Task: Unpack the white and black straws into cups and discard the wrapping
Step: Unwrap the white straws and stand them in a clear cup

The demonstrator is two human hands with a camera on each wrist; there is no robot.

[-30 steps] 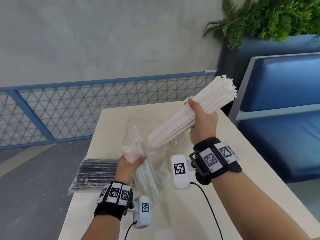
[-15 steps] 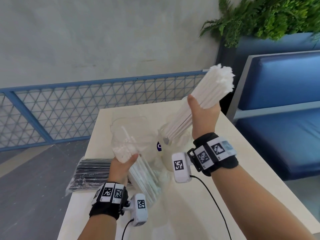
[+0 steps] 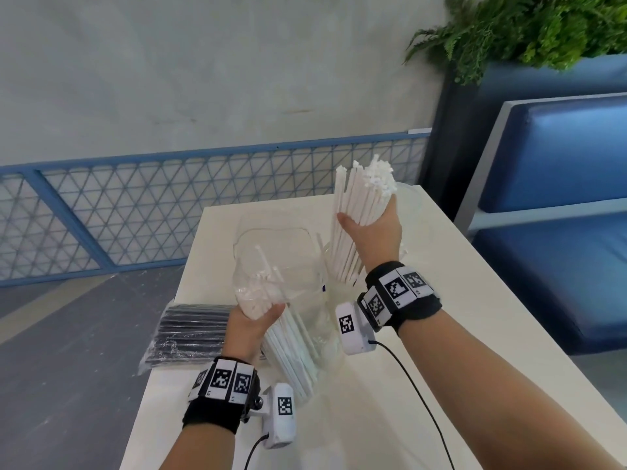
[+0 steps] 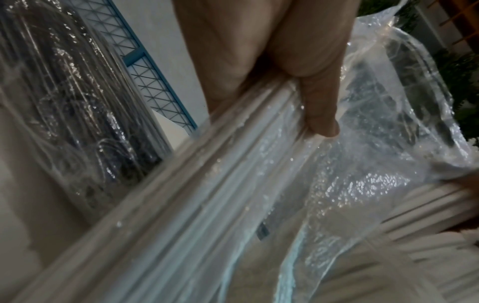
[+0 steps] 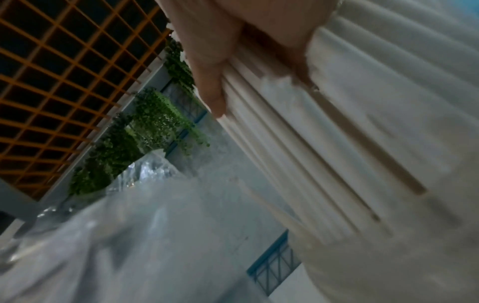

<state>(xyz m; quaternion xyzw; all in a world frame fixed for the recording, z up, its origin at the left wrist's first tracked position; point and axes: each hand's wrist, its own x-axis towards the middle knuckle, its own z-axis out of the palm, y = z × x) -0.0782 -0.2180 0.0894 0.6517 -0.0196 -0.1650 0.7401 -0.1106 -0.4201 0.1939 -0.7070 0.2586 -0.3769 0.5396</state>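
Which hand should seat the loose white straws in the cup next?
Right. The right hand already grips the loose white straws, their lower ends at the clear cup. The left hand holds the plastic wrapping with the remaining straws.

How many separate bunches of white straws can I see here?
2. One bare bunch stands gripped in the right hand, its lower ends in a clear cup. The other stays inside the plastic bag held by the left hand.

I see bare forearms, each with a black wristband (image 3: 217,407) carrying white tiles printed with black square codes; a white camera pod (image 3: 281,417) with its own code hangs off each band, trailing a thin black cable (image 3: 412,385)
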